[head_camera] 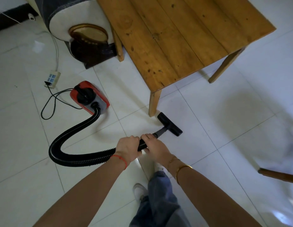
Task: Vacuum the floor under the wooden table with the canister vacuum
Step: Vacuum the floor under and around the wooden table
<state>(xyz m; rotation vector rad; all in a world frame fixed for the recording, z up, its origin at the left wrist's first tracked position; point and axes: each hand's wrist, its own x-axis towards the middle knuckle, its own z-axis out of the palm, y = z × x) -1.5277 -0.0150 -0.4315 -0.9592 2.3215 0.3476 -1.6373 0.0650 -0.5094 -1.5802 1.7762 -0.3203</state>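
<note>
Two hands: both on hose (80, 143) end, next to each other, just behind the grey tube.
Left hand (127, 147): fingers wrapped round the ribbed hose, rear grip; likely steers and takes the hose's drag.
Right hand (154, 147): fingers curled over the hose nearer the nozzle (170, 124); likely sets push and angle.
Why low grip: no long wand visible, tube is short, so hands sit close to the floor to keep the nozzle flat.
Nozzle: black, flat on tile, touching or just beside the near table leg (154, 103); can't tell which. At the table's edge, not under it yet.
Table (175, 38): plank top, knots, light wood legs; floor under it mostly hidden.
Vacuum (90, 97): red and grey canister, black top, on the floor left of the table, well apart from the nozzle.
Hose: black, ribbed, loops in an S from canister to hands; slack enough to reach, I'd say.
Cord (49, 104): runs to power strip (52, 79), clear of the nozzle path.
Progress: under-table pass looks about to start.
</note>
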